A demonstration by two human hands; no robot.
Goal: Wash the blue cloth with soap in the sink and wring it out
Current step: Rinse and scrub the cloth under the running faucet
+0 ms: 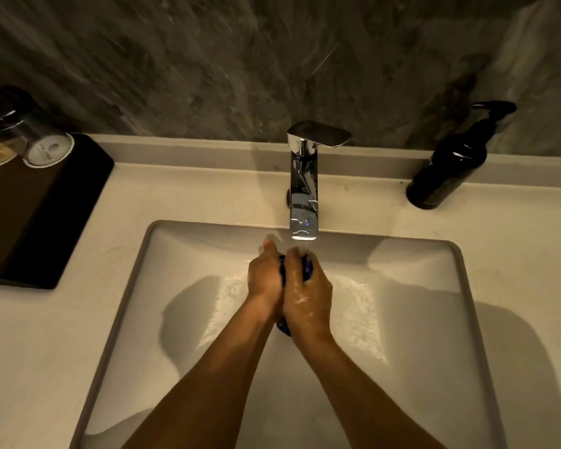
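Pale stone-look vanity counter, running wall to wall under a low raised ledge at the back. Set into its middle: a rectangular white basin, rim flush with the top, foamy water pooled across the bottom. Mounted behind the basin, at centre: a chrome single-lever faucet, spout reaching out over the back edge. Stood on the counter at far right, against the ledge: a dark pump bottle, well apart from the faucet. Laid at far left: a black tray, bearing two upturned glasses (paper caps over the mouths, print too blurred to read).
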